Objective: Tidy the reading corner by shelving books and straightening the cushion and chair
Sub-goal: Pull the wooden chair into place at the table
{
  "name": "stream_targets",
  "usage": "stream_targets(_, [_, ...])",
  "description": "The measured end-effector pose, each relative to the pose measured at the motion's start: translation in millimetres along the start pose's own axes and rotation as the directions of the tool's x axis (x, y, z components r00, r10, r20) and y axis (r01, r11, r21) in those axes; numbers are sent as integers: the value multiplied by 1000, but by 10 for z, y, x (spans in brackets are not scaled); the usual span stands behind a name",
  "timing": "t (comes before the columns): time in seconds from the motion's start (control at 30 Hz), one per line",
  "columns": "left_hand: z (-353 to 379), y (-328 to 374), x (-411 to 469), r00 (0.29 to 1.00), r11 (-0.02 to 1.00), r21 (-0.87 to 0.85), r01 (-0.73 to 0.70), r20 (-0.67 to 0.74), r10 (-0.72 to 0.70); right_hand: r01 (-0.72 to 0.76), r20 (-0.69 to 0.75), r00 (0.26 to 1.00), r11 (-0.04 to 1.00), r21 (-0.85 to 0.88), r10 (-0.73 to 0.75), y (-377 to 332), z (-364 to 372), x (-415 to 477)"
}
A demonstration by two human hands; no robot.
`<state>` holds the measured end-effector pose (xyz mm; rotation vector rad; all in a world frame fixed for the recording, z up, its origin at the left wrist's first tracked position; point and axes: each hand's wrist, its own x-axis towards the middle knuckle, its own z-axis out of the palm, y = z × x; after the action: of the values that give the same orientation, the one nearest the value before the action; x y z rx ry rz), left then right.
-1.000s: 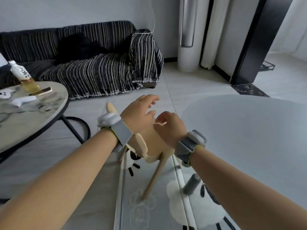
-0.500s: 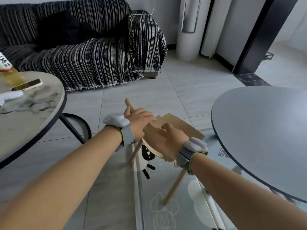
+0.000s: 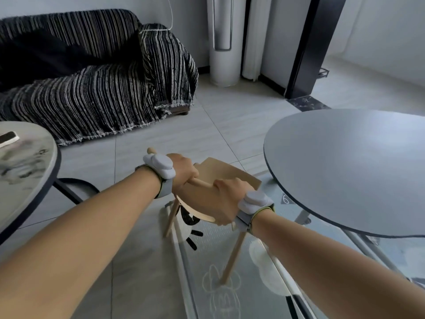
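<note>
Wooden chair held at centre frame: straightening step in hand.
Marble desk at left edge; left hand, fingers curled round the chair's top rail; right hand, fingers wrapped over its backrest; grey desk at right. Next move likely calls for an even two-handed shift, squaring it to the grey desk.

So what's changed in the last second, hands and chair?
Both hands came down and took hold of the chair: the left hand grips its top rail, the right hand grips the backrest beside it. A second ago their fingers hung loose above it. The chair's legs stay on the floor; sofa and grey table unchanged.
</note>
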<state>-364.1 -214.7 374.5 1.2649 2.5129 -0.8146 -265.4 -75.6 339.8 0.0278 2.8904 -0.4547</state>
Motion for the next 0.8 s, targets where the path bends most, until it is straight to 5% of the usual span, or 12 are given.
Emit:
stream_targets(0.13, [-264, 161, -161, 999, 998, 54, -38, 0, 38, -14, -70, 997, 999, 43, 17, 93, -125, -255])
stream_targets(0.33, [-443, 487, -668, 1000, 1000, 9, -13, -8, 13, 118, -120, 983, 980, -163, -139, 2, -274, -865])
stream_targets(0.8, [-1176, 1631, -1868, 937, 998, 34, -53, -344, 62, 82, -215, 962, 928, -364, -169, -1, -742, -2741])
